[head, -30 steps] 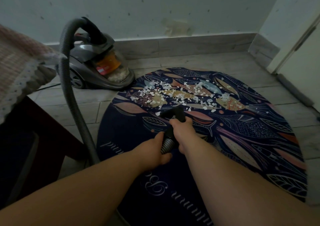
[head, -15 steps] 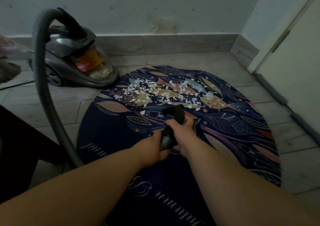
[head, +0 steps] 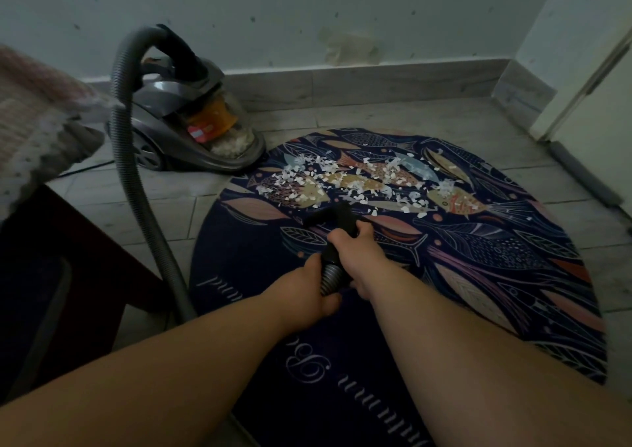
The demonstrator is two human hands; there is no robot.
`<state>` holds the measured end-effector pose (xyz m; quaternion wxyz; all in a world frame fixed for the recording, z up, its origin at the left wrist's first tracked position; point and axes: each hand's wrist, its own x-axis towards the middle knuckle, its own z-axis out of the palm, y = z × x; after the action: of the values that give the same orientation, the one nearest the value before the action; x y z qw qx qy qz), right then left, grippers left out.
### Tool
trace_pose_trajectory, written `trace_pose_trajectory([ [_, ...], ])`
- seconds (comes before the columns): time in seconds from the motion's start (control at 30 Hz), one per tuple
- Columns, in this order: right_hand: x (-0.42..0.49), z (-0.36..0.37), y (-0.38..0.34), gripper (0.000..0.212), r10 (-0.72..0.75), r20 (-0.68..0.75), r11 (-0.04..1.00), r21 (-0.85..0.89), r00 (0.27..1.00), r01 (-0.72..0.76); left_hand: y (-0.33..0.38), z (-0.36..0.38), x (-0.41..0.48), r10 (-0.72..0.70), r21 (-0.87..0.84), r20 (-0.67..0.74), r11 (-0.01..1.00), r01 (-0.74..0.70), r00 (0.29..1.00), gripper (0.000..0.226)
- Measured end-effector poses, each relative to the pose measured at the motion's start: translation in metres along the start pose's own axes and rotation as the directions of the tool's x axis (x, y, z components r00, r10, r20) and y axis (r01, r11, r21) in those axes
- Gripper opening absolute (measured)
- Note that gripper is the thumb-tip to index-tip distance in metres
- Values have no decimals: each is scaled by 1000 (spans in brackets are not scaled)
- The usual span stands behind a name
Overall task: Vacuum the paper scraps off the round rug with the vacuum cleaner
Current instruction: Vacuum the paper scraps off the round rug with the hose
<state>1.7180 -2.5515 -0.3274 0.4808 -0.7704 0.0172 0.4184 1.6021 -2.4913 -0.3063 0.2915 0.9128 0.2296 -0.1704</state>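
Note:
A round dark-blue rug (head: 478, 262) with a fish pattern lies on the tiled floor. White paper scraps (head: 345, 180) are strewn across its far half. A grey canister vacuum cleaner (head: 191, 121) stands beyond the rug's left edge, by the wall. Its ribbed grey hose (head: 126, 138) arcs up and down to my hands. My left hand (head: 307, 292) grips the ribbed hose end. My right hand (head: 359, 255) grips the black nozzle (head: 337, 215) just ahead of it. The nozzle tip rests low on the rug at the near edge of the scraps.
A dark wooden piece of furniture (head: 61, 275) with a knitted cover (head: 30, 121) stands at the left. The wall's skirting (head: 376, 80) runs behind the rug. A pale door (head: 602, 97) with a draught strip (head: 581, 173) is at the right.
The view swung left, then back right. Both hands keep their hold on the hose and nozzle. The nozzle stays at the near edge of the scraps.

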Motion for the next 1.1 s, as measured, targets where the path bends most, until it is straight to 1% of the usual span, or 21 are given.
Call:
trace_pose_trajectory([
  [0.1, -2, 3, 1, 74, 3, 8, 1000, -8, 1000, -3, -1, -2, -2, -2, -3, 1, 1000, 2, 1000, 75],
  [0.2, -4, 1, 2, 71, 1, -10, 1000, 28, 1000, 0, 1, -2, -3, 8, -9, 20, 1000, -8, 1000, 76],
  [0.3, -6, -2, 4, 67, -16, -79, 999, 45, 997, 19, 5, -3, 0, 20, -16, 40, 1000, -20, 999, 76],
  [0.37, -7, -8, 5, 69, -29, -129, 999, 32, 991, 33, 10, -2, 3, 35, -15, 45, 999, -35, 998, 77],
  [0.43, -7, -13, 7, 70, -40, -151, 999, 17, 988, 43, 14, 0, 5, 43, -9, 45, 999, -43, 998, 78],
  [0.53, -4, -18, 8, 71, -41, -102, 999, 19, 994, 43, 20, 4, 5, 42, -12, 33, 999, -42, 999, 77],
  [0.7, 0, -9, 3, 78, -15, 33, 998, 55, 999, 14, 16, 4, 2, -6, 8, -18, 1000, 6, 1000, 64],
  [0.8, 0, 0, 4, 74, -13, 69, 998, 64, 997, 9, 8, 4, -1, -40, 6, -19, 999, 40, 999, 68],
  [0.9, 0, 5, 4, 69, -22, 45, 998, 65, 999, 19, 2, 3, -1, -40, 9, -8, 999, 40, 999, 71],
  [0.97, 0, 3, 3, 70, -24, 0, 999, 30, 1000, 24, 1, 3, 1, -25, 11, 10, 1000, 25, 1000, 73],
  [1.1, -2, -10, 7, 69, -7, -81, 999, 46, 997, 10, 10, 3, 8, 47, 4, 35, 999, -47, 998, 74],
])
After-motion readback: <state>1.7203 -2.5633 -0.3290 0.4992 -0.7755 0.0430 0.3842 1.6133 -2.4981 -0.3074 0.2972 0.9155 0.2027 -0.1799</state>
